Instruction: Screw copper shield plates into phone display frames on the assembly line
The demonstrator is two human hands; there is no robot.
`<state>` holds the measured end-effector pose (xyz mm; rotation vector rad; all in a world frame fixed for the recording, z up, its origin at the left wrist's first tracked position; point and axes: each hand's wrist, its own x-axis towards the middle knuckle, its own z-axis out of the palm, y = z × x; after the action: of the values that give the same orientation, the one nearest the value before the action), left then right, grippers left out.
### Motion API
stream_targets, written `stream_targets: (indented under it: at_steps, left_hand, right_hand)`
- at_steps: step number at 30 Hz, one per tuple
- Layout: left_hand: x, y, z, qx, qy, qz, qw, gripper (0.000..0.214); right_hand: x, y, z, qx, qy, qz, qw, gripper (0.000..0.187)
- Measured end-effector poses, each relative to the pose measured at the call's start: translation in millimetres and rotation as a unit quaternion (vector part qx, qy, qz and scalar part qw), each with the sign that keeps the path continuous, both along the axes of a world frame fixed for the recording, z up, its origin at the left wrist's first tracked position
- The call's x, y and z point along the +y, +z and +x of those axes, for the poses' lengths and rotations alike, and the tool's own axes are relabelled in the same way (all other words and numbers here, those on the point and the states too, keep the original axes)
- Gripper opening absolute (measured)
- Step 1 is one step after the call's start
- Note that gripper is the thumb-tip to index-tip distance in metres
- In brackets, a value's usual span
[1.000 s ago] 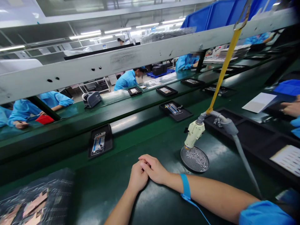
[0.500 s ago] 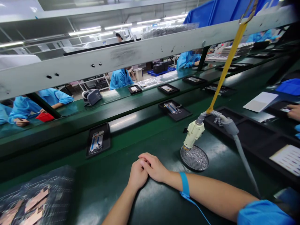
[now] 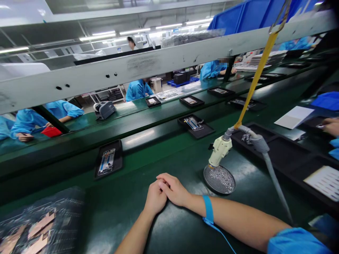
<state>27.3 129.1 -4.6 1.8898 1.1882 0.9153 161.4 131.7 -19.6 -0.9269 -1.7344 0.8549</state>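
Note:
My left hand and my right hand rest clasped together on the dark green bench. The fingers of the right are folded over the left one's, and part of the left fingers is hidden. Both hands are closed, with no tool or part showing in either. A blue wrist strap with a cord circles my right wrist. To the right of the hands stands a round black dish of small screws. Above it, a pale electric screwdriver hangs by a yellow strap, its tip at the dish.
Black trays with phone frames lie on the belt beyond my hands. Bubble-wrapped coppery parts sit at lower left. A long black tray and a co-worker's hand are at right. Overhead runs a white beam.
The nearer belt trays with phone frames have slid slightly to the left. My clasped hands are still. The co-worker's hand at the right has shifted a little.

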Motion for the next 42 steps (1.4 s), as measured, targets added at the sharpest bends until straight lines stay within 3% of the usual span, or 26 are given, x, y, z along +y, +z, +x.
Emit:
stream_targets:
  at_steps: [42]
  left_hand:
    - [0.4,-1.9,-0.4,-0.003,-0.002,-0.006,1.000,0.024]
  right_hand:
    - [0.2,-0.4,0.4,-0.002,0.000,0.002,1.000,0.026]
